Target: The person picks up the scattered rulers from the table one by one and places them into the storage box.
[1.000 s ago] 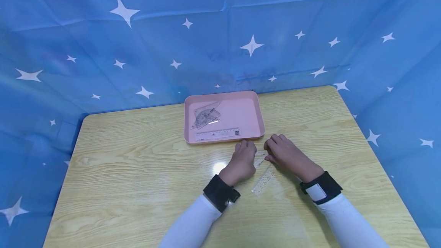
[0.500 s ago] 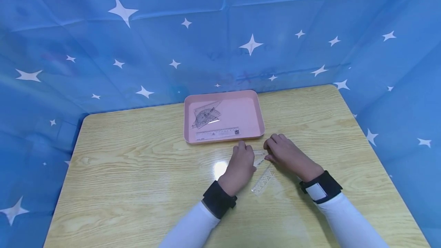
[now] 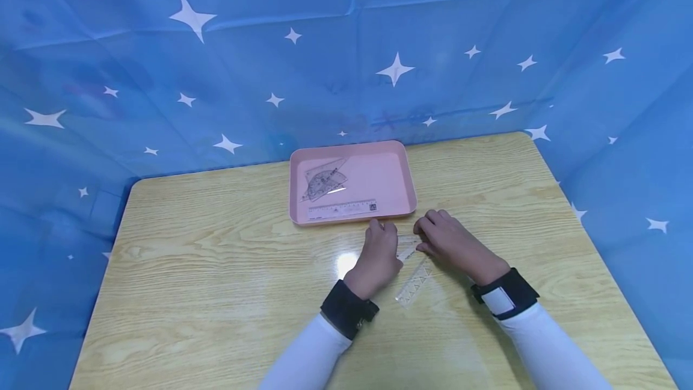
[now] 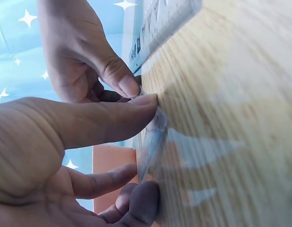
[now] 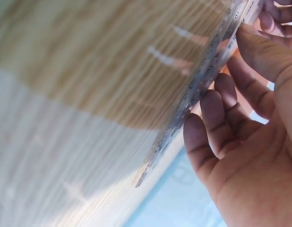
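A clear plastic ruler lies slanted on the wooden table between both hands. My left hand pinches its far end, thumb above and fingers below, and the left wrist view shows that edge raised off the wood. My right hand meets the same end from the right. Its thumb presses the ruler, with its fingers curled behind it. A pink tray sits just beyond the hands.
In the tray lie a clear set square with a protractor and a straight ruler. Blue star-printed cloth walls in the table at the back and on both sides. Bare wood extends left and toward me.
My left hand has shifted slightly left and its wrist has turned a little. The right hand and the ruler stay where they were.
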Tool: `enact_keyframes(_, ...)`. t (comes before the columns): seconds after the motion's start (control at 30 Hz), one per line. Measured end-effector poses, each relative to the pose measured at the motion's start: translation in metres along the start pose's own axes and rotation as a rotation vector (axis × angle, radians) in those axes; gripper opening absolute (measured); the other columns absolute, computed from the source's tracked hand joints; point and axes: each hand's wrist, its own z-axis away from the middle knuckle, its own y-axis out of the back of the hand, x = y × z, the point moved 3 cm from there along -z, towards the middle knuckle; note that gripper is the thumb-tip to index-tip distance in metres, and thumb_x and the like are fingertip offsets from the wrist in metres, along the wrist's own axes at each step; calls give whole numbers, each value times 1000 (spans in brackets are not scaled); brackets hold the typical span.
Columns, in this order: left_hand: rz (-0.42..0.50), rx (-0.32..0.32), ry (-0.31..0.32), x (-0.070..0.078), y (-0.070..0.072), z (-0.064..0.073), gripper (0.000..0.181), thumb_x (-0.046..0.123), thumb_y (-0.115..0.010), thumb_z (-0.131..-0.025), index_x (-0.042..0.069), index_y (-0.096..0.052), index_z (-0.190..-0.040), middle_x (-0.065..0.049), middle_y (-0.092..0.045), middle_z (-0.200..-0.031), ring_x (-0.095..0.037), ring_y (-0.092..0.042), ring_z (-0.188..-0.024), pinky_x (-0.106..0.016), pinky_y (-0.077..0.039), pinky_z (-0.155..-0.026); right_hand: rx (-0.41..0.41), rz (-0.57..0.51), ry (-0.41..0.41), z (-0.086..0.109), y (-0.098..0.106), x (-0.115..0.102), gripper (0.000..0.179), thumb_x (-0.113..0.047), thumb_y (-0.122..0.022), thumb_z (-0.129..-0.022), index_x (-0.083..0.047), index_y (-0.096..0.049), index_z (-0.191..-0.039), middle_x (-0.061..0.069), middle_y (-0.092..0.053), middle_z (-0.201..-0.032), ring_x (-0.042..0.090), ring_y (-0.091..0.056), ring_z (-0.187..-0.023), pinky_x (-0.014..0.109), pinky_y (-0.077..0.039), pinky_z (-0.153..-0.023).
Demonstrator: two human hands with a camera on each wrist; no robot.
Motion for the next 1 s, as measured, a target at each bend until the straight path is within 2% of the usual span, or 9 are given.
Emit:
enact_keyframes(0.23,38,12,7,-2,0,-1,48,1,-86,-75,1,-56,-111,-16,-44,-116,-29,-48,-102,-37,-51,-84,-25,-11,-20,0,1,0,27,-21,-82,-89,-6,-66,-106,6,-59,-97,22,-51,-87,35,-47,-75)
enact_keyframes(0.63,3,30,-4,2,0,2,35,-5,-82,-74,2,-60,-100,-15,-41,-115,-29,-46,-101,-34,-50,-78,5,-19,2,0,-2,-1,29,-19,-82,-88,-4,-65,-107,7,-58,-100,23,-52,-89,37,-47,-77)
enact_keyframes(0.83,16,81,-80,4,0,4,39,-13,-74,-78,-3,-62,-113,-11,-40,-113,-23,-49,-91,-31,-52,-78,3,-26,31,-1,-2,-1,30,-18,-81,-90,-3,-62,-107,6,-58,-98,23,-53,-90,37,-48,-79)
enact_keyframes(1.0,74,67,-126,2,1,5,48,-17,-65,-84,1,-60,-128,-9,-45,-108,-15,-52,-74,-23,-49,-64,-14,-38,22,-2,-3,-2,29,-18,-80,-91,-3,-61,-107,5,-58,-97,23,-53,-90,37,-48,-79)
